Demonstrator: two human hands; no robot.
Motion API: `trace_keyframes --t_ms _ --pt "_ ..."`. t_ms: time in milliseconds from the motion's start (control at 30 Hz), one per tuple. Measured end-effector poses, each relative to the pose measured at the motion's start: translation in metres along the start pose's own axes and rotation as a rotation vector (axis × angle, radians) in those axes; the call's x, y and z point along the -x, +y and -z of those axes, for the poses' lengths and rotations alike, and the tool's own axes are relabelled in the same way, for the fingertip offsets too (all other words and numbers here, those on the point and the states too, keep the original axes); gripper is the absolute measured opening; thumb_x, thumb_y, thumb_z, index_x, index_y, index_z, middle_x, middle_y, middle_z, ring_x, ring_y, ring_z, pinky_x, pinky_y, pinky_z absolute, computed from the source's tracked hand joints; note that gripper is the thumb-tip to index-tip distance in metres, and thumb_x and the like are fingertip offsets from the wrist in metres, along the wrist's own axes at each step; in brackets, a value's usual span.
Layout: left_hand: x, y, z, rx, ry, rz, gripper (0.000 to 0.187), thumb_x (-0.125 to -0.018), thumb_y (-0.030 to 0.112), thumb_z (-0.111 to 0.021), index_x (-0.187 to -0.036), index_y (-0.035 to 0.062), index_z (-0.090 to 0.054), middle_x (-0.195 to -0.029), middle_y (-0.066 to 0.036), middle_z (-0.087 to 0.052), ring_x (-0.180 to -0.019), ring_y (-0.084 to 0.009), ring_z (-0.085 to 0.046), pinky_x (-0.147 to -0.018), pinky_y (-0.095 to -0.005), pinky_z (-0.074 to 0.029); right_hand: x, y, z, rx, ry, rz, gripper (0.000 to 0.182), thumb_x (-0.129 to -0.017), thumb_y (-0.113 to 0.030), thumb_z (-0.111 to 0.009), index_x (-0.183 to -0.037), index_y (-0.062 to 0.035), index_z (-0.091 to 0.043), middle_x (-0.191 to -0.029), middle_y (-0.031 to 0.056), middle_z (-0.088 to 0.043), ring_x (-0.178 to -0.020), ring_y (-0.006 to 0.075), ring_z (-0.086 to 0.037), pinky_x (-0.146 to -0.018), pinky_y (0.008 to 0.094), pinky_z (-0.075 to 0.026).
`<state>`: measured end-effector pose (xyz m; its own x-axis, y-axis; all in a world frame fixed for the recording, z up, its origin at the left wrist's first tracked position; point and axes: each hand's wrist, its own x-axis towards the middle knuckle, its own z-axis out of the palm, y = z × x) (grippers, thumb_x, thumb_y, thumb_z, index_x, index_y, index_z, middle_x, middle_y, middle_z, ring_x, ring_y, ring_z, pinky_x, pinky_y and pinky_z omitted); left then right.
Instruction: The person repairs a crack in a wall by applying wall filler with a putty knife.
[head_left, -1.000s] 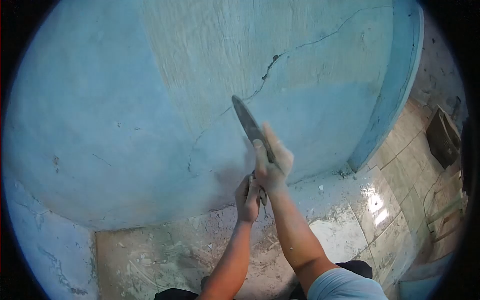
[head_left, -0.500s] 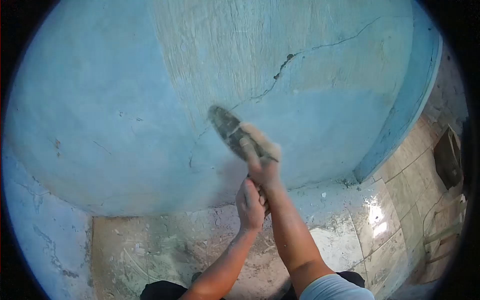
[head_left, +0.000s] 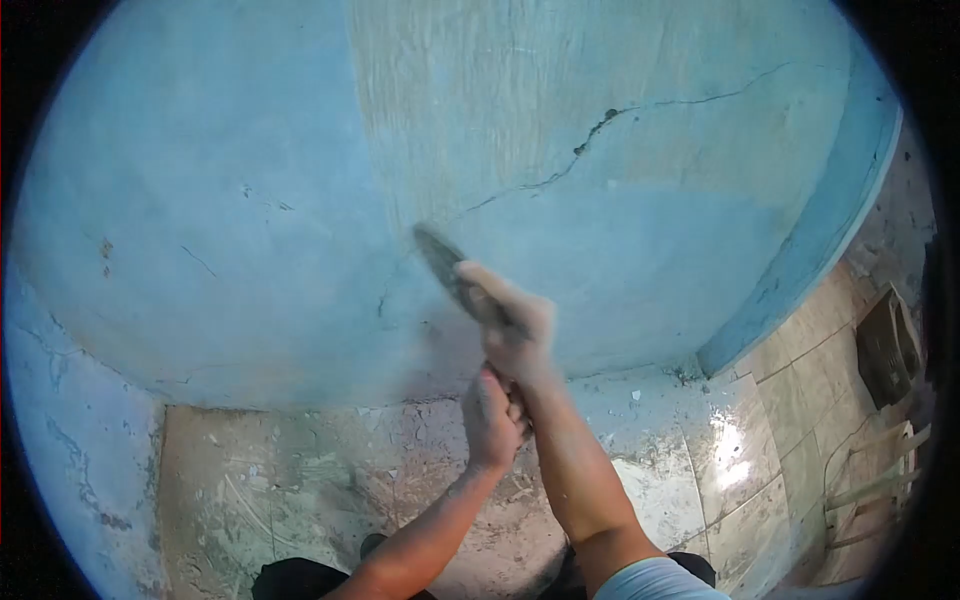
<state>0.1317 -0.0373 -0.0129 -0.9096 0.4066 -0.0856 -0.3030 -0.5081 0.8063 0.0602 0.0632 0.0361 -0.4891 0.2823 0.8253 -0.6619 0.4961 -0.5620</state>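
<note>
My right hand (head_left: 515, 325) is closed around a dark, narrow hand tool (head_left: 445, 262) with a rounded far end. The tool is smeared by motion, so its exact kind does not show. It points up and left against the blue wall (head_left: 250, 150), near the lower end of a thin crack (head_left: 545, 182). Just below, my left hand (head_left: 493, 420) is closed, its fingers wrapped close under my right wrist. What those fingers hold is hidden.
A scored, paler patch (head_left: 450, 90) covers the upper wall. Debris and white dust lie on the tiled floor (head_left: 330, 480). To the right stand a dark box-like object (head_left: 888, 345) and a light wooden frame (head_left: 875, 490). A side wall (head_left: 75, 430) rises at left.
The tool has tilted and now shows a narrower side. Both hands stay together, slightly farther left in view. The wall's upper part has shifted right in view as the camera moved.
</note>
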Motion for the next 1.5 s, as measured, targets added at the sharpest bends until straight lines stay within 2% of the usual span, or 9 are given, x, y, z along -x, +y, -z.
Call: trace_keyframes --t_ms 133,233,333,767,867,1167,1300,1400,1500 --pt "0.002 -0.007 0.006 -0.092 0.010 -0.036 0.042 -0.117 0.050 -0.039 -0.093 0.0161 -0.045 -0.065 0.006 -0.039 -0.049 -0.0066 -0.032 -0.044 -0.0275 -0.028 0.001 -0.002 -0.003 0.050 0.190 0.029 0.044 -0.093 0.008 -0.065 -0.132 -0.0083 -0.076 -0.082 0.0104 -0.076 -0.060 0.0204 -0.062 -0.065 0.0287 -0.054" --pt "0.009 -0.014 -0.008 0.103 0.110 -0.025 0.046 -0.117 0.051 -0.040 -0.091 0.0135 -0.045 -0.067 0.005 -0.043 -0.051 -0.0064 -0.033 -0.045 -0.0279 -0.028 0.003 -0.001 0.006 0.186 -0.144 -0.111 0.040 -0.097 0.002 -0.067 -0.133 -0.0121 -0.076 -0.087 0.0113 -0.078 -0.065 0.0140 -0.066 -0.068 0.0281 -0.056" --pt "0.002 -0.003 -0.018 -0.194 0.046 -0.118 0.055 -0.111 0.065 -0.043 -0.083 0.0172 -0.042 -0.065 0.005 -0.039 -0.046 -0.0095 -0.034 -0.041 -0.0304 -0.028 -0.001 -0.012 0.008 -0.224 0.150 -0.284 0.031 -0.101 0.002 -0.065 -0.128 -0.0034 -0.077 -0.115 0.0145 -0.082 -0.096 0.0147 -0.077 -0.089 0.0292 -0.060" --pt "0.010 0.005 -0.010 0.001 0.032 0.024 0.046 -0.115 0.056 -0.040 -0.091 0.0170 -0.044 -0.068 0.006 -0.041 -0.050 -0.0061 -0.034 -0.043 -0.0278 -0.028 -0.008 -0.014 -0.001 -0.038 0.120 -0.069 0.031 -0.098 0.003 -0.069 -0.126 -0.0055 -0.078 -0.102 0.0180 -0.081 -0.090 0.0126 -0.075 -0.085 0.0258 -0.056" --pt "0.013 0.004 -0.013 -0.025 0.078 0.073 0.048 -0.113 0.062 -0.041 -0.089 0.0200 -0.040 -0.069 0.005 -0.040 -0.048 -0.0075 -0.032 -0.042 -0.0283 -0.026 -0.002 -0.002 -0.001 0.105 -0.008 -0.041 0.042 -0.093 0.006 -0.069 -0.130 -0.0126 -0.077 -0.097 0.0229 -0.076 -0.075 0.0264 -0.077 -0.073 0.0287 -0.057" --pt "0.013 -0.003 -0.013 0.106 0.146 0.079 0.048 -0.112 0.062 -0.041 -0.090 0.0200 -0.042 -0.070 0.005 -0.041 -0.047 -0.0072 -0.030 -0.041 -0.0283 -0.025 0.003 -0.008 0.002 0.125 -0.227 -0.152 0.031 -0.099 -0.003 -0.071 -0.129 -0.0048 -0.078 -0.105 0.0141 -0.082 -0.086 0.0136 -0.073 -0.082 0.0281 -0.058" --pt "0.008 0.007 -0.017 -0.041 -0.004 0.034 0.048 -0.114 0.058 -0.043 -0.092 0.0160 -0.046 -0.069 0.006 -0.042 -0.050 -0.0059 -0.036 -0.042 -0.0270 -0.029 -0.008 -0.007 0.001 -0.185 0.237 -0.192 0.031 -0.096 0.000 -0.072 -0.125 -0.0065 -0.080 -0.094 0.0156 -0.081 -0.078 0.0144 -0.074 -0.076 0.0265 -0.058" --pt "0.009 0.003 -0.013 0.093 0.146 0.019 0.048 -0.114 0.057 -0.042 -0.091 0.0153 -0.046 -0.068 0.006 -0.042 -0.050 -0.0056 -0.036 -0.042 -0.0267 -0.028 -0.006 -0.011 0.001 0.106 -0.197 -0.098 0.029 -0.098 0.000 -0.070 -0.126 -0.0009 -0.078 -0.101 0.0139 -0.082 -0.080 0.0140 -0.075 -0.077 0.0264 -0.059" --pt "0.005 0.012 -0.015 -0.070 -0.024 -0.042 0.051 -0.112 0.064 -0.041 -0.089 0.0183 -0.041 -0.068 0.005 -0.039 -0.047 -0.0070 -0.031 -0.040 -0.0284 -0.026 -0.015 -0.013 -0.002 -0.096 0.151 -0.096 0.032 -0.095 0.003 -0.072 -0.126 -0.0028 -0.078 -0.094 0.0151 -0.081 -0.080 0.0160 -0.077 -0.076 0.0271 -0.059"
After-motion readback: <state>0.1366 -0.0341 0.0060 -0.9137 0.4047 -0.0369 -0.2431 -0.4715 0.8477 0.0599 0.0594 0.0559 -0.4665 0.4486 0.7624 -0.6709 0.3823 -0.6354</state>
